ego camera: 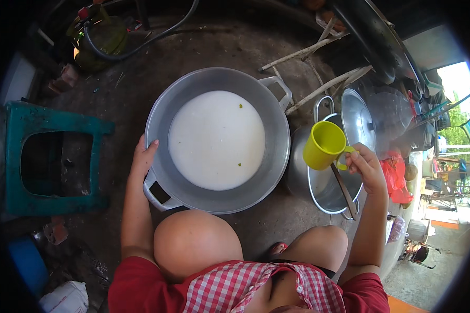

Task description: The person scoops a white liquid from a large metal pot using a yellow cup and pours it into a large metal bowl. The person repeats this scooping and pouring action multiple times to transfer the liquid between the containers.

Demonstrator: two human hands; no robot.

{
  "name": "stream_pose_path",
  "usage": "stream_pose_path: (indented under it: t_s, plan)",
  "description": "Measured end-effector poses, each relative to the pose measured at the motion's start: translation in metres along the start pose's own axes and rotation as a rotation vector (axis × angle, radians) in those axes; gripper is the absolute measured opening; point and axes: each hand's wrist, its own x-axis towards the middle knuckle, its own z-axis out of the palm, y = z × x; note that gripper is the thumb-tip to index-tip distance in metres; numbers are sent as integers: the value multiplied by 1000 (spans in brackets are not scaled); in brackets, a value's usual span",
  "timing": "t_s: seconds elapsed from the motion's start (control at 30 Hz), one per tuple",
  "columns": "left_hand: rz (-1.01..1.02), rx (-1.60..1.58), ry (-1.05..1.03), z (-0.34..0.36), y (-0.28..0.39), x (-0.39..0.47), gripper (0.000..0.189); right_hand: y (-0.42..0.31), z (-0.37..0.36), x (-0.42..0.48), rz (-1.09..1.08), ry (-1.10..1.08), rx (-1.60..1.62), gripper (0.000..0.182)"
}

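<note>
A wide metal pan (277, 168) with two loop handles stands in front of me, holding white liquid (217, 141) with a few small green bits on it. My left hand (144, 155) grips the pan's left rim, thumb on the inner side. In my right hand (363, 166) is the handle of a yellow-green plastic mug (324, 145), which is over a deep metal pot (312, 195) to the right of the pan. A long flat handle (344, 191) of some utensil leans out of that pot. The mug's visible inside shows no clear contents.
A green plastic stool (58, 205) is at the left, a gas cylinder (102, 43) with a hose (141, 50) at the upper left. A metal lid (358, 117) leans behind the pot. Wooden poles (325, 88) lie beyond the pan; a red plastic bag (395, 178) is at right.
</note>
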Motion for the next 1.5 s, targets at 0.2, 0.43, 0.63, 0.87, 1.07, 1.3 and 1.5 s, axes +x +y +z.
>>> stream_pose_path:
  t_s: [0.2,0.43,0.63,0.87,1.07,1.3,1.5]
  plan:
    - [-6,7,1,-1,3,-3,37,50,-37,-5,271,54,-261,29]
    - [-15,23,-42,4,9,0,38,175,-3,51,303,-142,-1114,34]
    - [-32,38,-65,4,12,-2,44,213,16,76,348,-226,-1197,32]
    - [-40,49,-63,0,11,-1,45,216,33,79,358,-259,-1168,26]
    - [-29,71,-72,3,15,-2,44,241,30,78,279,-282,-1161,28]
    - [-30,64,-65,1,12,-2,43,230,41,84,353,-341,-1175,30]
    - [-4,41,-71,1,6,1,43,238,31,82,492,-201,-799,26]
